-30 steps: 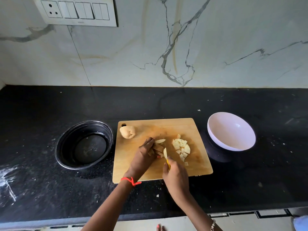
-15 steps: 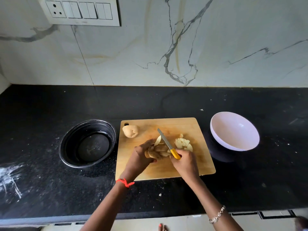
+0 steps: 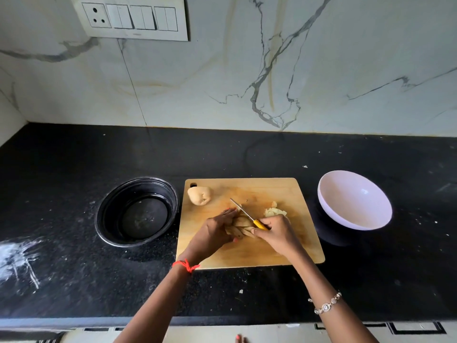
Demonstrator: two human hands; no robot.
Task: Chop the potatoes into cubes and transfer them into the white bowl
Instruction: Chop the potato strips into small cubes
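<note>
Potato strips (image 3: 241, 225), gripped by the left hand (image 3: 214, 235) under the knife (image 3: 247, 215) clutched in the right hand (image 3: 278, 235), could slip apart and send its edge into the holding hand.

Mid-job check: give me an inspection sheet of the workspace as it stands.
Surface: black countertop, white smears at left; cutting board on it.
Job's things: potato strips under knife; cut pieces beside them; uncut potato piece at board's far left corner; white bowl empty, right of board.
Clutter: black bowl left of board; small scraps near front edge.
Grippers: left hand holds potato strips; right hand grips knife.
Cables: nothing seen.
Surroundings: marble wall, switch panel.
</note>
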